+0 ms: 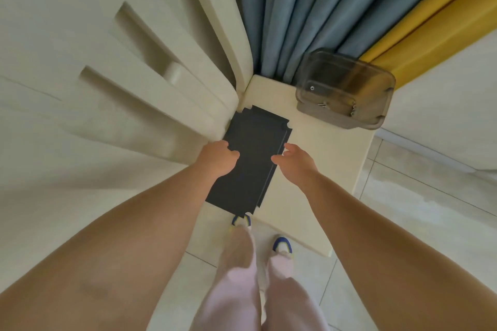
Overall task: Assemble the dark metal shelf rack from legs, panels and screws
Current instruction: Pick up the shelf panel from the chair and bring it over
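My left hand (219,157) curls its fingers at the left edge of the dark panel (252,158), though I cannot tell whether they grip it, my right hand (294,160) hovers loose-fingered at its right edge, and the panel lies flat on the cream table (322,169) near the smoky screw box (345,88).

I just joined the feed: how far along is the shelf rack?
Nothing looks joined yet. A single dark panel lies flat on the cream table. In hand: the left hand and right hand are at its long edges; whether they grip it is unclear. Left: screws sit in the clear container; no legs are in view.
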